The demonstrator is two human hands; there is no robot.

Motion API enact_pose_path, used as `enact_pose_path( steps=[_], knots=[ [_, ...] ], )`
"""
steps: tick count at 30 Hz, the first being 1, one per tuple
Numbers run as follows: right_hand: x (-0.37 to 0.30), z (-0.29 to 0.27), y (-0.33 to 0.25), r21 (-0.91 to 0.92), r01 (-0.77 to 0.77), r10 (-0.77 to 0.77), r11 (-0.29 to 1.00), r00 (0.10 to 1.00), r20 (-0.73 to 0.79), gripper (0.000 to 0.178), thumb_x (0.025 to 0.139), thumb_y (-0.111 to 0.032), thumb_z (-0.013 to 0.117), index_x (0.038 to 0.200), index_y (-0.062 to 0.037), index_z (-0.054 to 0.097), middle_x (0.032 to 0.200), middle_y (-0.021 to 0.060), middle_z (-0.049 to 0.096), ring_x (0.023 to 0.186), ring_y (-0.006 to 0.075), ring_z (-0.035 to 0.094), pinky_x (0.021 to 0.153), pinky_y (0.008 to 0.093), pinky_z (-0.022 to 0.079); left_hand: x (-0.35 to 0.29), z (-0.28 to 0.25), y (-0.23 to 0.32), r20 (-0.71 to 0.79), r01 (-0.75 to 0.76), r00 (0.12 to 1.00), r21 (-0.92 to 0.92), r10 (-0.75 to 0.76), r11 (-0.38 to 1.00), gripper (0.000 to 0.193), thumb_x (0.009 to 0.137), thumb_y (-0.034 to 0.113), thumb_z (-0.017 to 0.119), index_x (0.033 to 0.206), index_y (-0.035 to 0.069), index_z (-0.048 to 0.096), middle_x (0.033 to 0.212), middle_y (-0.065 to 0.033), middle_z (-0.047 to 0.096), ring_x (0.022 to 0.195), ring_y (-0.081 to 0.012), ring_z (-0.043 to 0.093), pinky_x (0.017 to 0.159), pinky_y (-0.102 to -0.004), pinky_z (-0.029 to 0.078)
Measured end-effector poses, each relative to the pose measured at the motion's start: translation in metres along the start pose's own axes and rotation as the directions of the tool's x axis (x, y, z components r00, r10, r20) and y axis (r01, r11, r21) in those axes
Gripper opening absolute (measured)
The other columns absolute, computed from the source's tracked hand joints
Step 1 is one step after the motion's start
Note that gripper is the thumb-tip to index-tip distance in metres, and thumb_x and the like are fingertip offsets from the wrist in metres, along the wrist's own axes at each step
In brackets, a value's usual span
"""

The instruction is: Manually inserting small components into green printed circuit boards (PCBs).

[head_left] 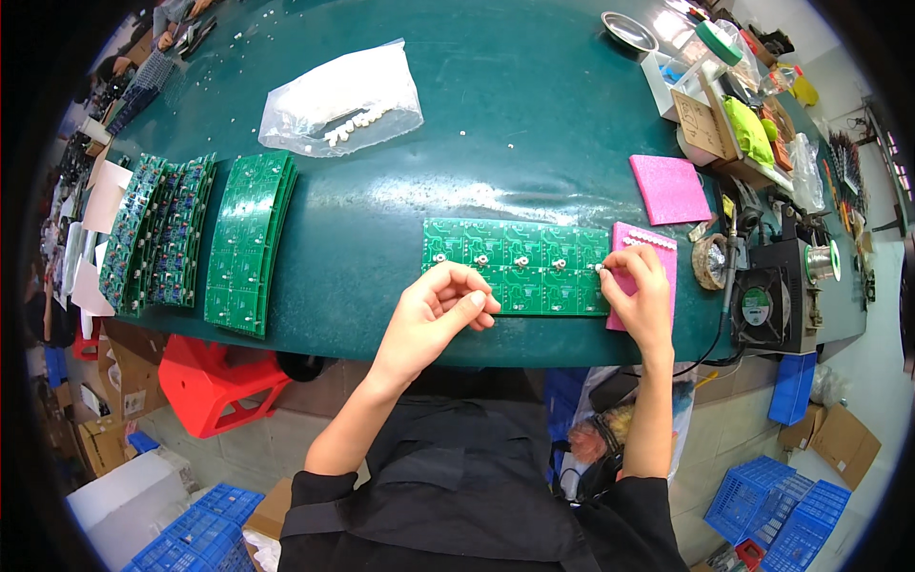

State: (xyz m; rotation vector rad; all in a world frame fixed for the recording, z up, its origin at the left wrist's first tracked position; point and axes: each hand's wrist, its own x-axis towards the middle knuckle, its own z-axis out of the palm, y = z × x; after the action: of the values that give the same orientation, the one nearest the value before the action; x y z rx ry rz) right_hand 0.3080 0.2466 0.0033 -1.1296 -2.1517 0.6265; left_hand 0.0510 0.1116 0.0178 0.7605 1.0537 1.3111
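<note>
right hand [640,291] is pinching a small part [599,269], seemingly seating it at three o'clock on the green board [534,299]; next is probably needing alignment. left hand [434,313] is curling, grip unclear.

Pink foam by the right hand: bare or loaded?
Not bare: small white parts line the pink foam near its far edge; the right hand hides much of the rest.

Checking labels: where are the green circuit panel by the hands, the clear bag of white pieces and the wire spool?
Green circuit panel [522,286]: head view, middle of top face.
Clear bag [357,81]: head view, its upper part.
Wire spool [819,262]: head view, the wound wire.
</note>
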Motion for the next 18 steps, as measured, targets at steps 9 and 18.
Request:
enact_pose_path(
  steps=[9, 18],
  knots=[
    [0.007, -0.004, -0.002, -0.052, 0.08, -0.075, 0.995, 0.993, 0.091, 0.015, 0.071, -0.002, 0.071, 0.083, -0.0024, 0.061, 0.083, 0.0092, 0.057, 0.08, 0.0271, 0.058, 0.074, 0.0375, 0.046, -0.005, -0.009, -0.001, -0.039, -0.015, 0.999, 0.004, 0.015, 1.0, 0.009, 0.094, 0.007, 0.058, 0.101, 0.001, 0.056, 0.091, -0.0101, 0.065, 0.08, -0.0144, 0.063, 0.074, -0.0277, 0.051],
    [0.006, -0.001, -0.008, -0.169, 0.145, -0.139, 0.975, 0.989, 0.049, 0.016, 0.072, -0.002, 0.071, 0.084, -0.0042, 0.061, 0.083, 0.0089, 0.057, 0.084, 0.0272, 0.057, 0.075, 0.0383, 0.046, -0.007, -0.017, 0.0, -0.084, -0.008, 0.996, 0.034, 0.011, 0.999, 0.011, 0.094, 0.009, 0.058, 0.101, 0.001, 0.057, 0.091, -0.0097, 0.065, 0.08, -0.0142, 0.063, 0.075, -0.0275, 0.051]
  ],
)
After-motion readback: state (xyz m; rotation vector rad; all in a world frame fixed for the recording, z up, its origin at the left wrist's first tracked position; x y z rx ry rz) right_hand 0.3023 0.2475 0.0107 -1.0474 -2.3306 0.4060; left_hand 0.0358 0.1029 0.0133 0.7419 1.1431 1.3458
